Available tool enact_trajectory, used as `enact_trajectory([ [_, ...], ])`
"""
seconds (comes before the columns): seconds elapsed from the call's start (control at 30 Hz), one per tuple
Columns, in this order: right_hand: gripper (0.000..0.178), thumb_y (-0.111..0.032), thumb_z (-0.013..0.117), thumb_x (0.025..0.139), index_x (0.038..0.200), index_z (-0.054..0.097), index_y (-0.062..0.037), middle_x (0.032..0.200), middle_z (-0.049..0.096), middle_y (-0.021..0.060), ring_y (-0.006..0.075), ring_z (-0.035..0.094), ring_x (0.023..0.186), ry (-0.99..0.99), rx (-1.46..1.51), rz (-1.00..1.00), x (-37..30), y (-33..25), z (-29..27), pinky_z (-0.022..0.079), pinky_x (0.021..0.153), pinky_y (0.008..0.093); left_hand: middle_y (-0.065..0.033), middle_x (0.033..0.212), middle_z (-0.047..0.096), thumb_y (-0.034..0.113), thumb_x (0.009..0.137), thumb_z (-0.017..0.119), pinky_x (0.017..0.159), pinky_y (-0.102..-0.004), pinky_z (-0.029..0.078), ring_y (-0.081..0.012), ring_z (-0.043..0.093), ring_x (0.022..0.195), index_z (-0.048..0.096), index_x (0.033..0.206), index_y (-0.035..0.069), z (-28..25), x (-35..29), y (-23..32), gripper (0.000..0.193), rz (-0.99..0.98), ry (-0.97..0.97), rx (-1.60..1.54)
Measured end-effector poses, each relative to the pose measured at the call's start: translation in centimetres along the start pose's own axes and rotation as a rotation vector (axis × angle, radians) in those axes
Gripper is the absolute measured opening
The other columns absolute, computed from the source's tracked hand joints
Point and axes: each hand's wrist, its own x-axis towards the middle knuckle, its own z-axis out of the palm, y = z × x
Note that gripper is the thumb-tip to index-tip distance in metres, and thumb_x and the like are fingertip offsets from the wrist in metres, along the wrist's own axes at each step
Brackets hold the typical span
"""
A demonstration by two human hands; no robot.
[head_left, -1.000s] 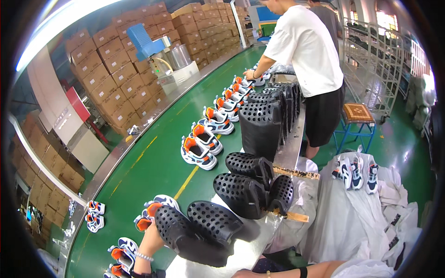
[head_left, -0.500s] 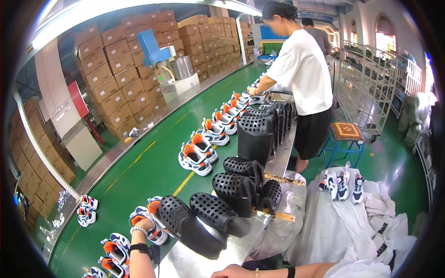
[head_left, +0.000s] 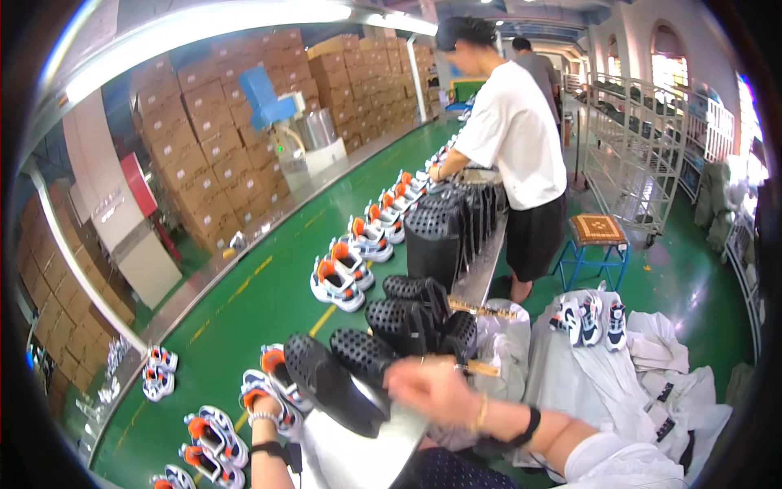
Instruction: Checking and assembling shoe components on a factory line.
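"Boxes [head_left: 213,151] stacked high at the back, and a green belt [head_left: 232,314] running past the metal table [head_left: 346,452]. What's in the left hand [head_left: 263,405]?"

"It's at a white shoe [head_left: 287,417] on the belt, just beside the table. Its fingers go down into the orange-lined opening, so I can't tell how tightly they're closed."

"And the right hand [head_left: 432,395]?"

"Blurred — it's above the table's near side, close to the black shells [head_left: 322,379]. The fingers look loosely curled; whether they have hold of anything, I can't tell."

"How far along, would you say?"

"Partway, I'd judge. A line of pairs [head_left: 336,285] already stands along the belt toward the co-worker [head_left: 521,130], and other shoes [head_left: 213,440] sit at the lower left."

"What's left, then?"

"Hard to say. The nearest shells lie with no shoe on them, and taller ones [head_left: 436,254] stand upright beyond. Some spare shoes [head_left: 592,322] rest on the grey cloth [head_left: 562,407], off the belt — finished or not, I can't tell."
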Motion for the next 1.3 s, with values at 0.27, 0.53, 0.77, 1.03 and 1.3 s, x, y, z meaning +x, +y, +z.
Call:
enact_trajectory([
  [0.27, 0.039, -0.030, 0.066, 0.081, 0.108, 0.057, -0.0037, 0.102, 0.058, 0.0130, 0.0287, 0.059, 0.094, -0.040, -0.799, -0.064, 6.8, 5.5, -0.7, 0.051, 0.077, 0.0377, -0.0200, 0.092, 0.069, 0.009, 0.073, 0.056, 0.079, -0.0363, 0.051, -0.0301, 0.066, 0.091, 0.069, 0.096, -0.002, -0.8, -1.0, -4.7, 0.028, 0.191, -0.649, -0.390],
  [0.53, 0.040, -0.038, 0.065, 0.083, 0.095, 0.060, -0.0005, 0.089, 0.065, 0.0149, 0.0298, 0.064, 0.088, -0.296, -1.081, 0.151, 8.0, 5.8, -2.4, 0.053, 0.072, 0.0398, -0.0212, 0.085, 0.068, 0.009, 0.074, 0.057, 0.075, -0.0394, 0.052, -0.0325, 0.067, 0.085, 0.068, 0.085, -0.003, -1.6, -3.1, -3.7, 0.020, 0.143, -0.579, -0.442],
  [0.77, 0.052, -0.050, 0.069, 0.076, 0.084, 0.065, 0.0018, 0.084, 0.066, 0.0209, 0.0359, 0.065, 0.085, -0.556, -0.975, 0.258, 9.8, 7.9, -3.7, 0.052, 0.077, 0.0432, -0.0215, 0.081, 0.067, 0.012, 0.075, 0.059, 0.073, -0.0407, 0.053, -0.0340, 0.067, 0.080, 0.067, 0.079, -0.003, -2.3, -4.4, -2.4, 0.018, -0.009, -0.299, -0.386],
  [1.03, 0.049, -0.047, 0.068, 0.077, 0.087, 0.066, 0.0003, 0.076, 0.065, 0.0185, 0.0333, 0.065, 0.078, -0.230, -0.773, 0.068, 12.1, -5.4, -0.5, 0.050, 0.069, 0.0425, -0.0219, 0.112, 0.057, 0.006, 0.083, 0.055, 0.090, -0.0415, 0.045, -0.0371, 0.054, 0.108, 0.046, 0.125, -0.002, -3.3, -8.1, -3.3, 0.044, -0.332, 0.385, -0.881],
  [1.3, 0.040, -0.038, 0.073, 0.074, 0.078, 0.068, 0.0016, 0.077, 0.068, 0.0173, 0.0313, 0.067, 0.074, -0.742, -0.612, 0.005, 10.0, -10.9, 19.2, 0.054, 0.071, 0.0385, -0.0213, 0.133, 0.045, 0.003, 0.079, 0.062, 0.104, -0.0406, 0.035, -0.0354, 0.047, 0.122, 0.033, 0.138, 0.000, -2.0, -15.1, -1.5, 0.065, -0.620, 0.503, -1.342],
])
